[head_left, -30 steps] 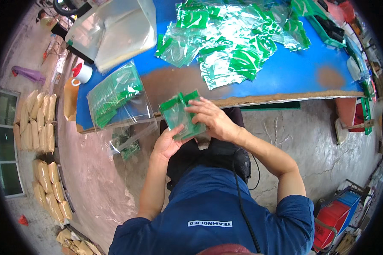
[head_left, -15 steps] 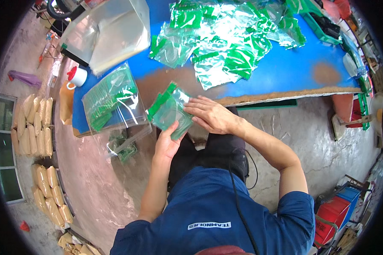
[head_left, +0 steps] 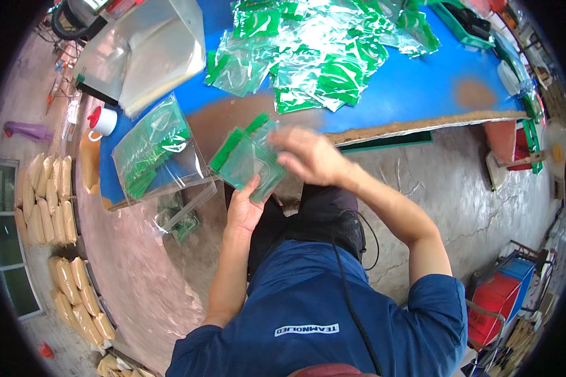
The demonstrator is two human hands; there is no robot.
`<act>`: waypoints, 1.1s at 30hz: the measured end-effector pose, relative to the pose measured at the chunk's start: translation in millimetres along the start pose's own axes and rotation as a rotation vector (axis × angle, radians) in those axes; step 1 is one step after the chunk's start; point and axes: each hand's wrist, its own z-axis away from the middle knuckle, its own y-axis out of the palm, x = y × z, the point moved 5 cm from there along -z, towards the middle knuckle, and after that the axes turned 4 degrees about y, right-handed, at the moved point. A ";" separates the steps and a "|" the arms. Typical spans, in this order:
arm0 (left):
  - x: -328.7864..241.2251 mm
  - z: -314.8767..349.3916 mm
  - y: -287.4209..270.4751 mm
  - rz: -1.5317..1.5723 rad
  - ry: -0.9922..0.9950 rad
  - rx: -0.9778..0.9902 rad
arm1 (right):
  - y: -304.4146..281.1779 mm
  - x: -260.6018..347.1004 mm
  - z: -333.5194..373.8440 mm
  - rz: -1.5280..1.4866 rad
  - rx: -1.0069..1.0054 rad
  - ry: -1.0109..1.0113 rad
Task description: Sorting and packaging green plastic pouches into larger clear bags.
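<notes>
Several clear plastic packets with green top strips (head_left: 245, 160) are fanned a little in my left hand (head_left: 243, 207). Its fingers and thumb pinch them at the lower edge, above my lap. My right hand (head_left: 313, 157) is at the packets' right side, its fingertips smeared by motion, so I cannot see whether they grip anything. Left of the packets, a large clear bag (head_left: 185, 147) lies at the table's edge, with a stack of similar green packets (head_left: 151, 141) inside. Beyond my hands spreads a loose heap of shiny green-and-clear packets (head_left: 321, 56).
The blue table (head_left: 415, 100) has a worn brown front edge. On it stand a white mug with a red lid (head_left: 102, 120), a clear plastic bin (head_left: 160, 60) and a green tray (head_left: 462, 28). Stacked tan sacks (head_left: 47, 201) are at the left, a red-and-blue box (head_left: 500, 298) at lower right.
My right hand's fingers have lifted and blurred at the packets' right edge. The packets in my left hand are more fanned, with two green strips apart. The whole view has shifted slightly.
</notes>
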 end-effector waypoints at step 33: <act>12.2 -6.3 40.0 -0.354 0.258 -0.044 | -62.9 -69.7 20.9 -1.212 -0.340 0.870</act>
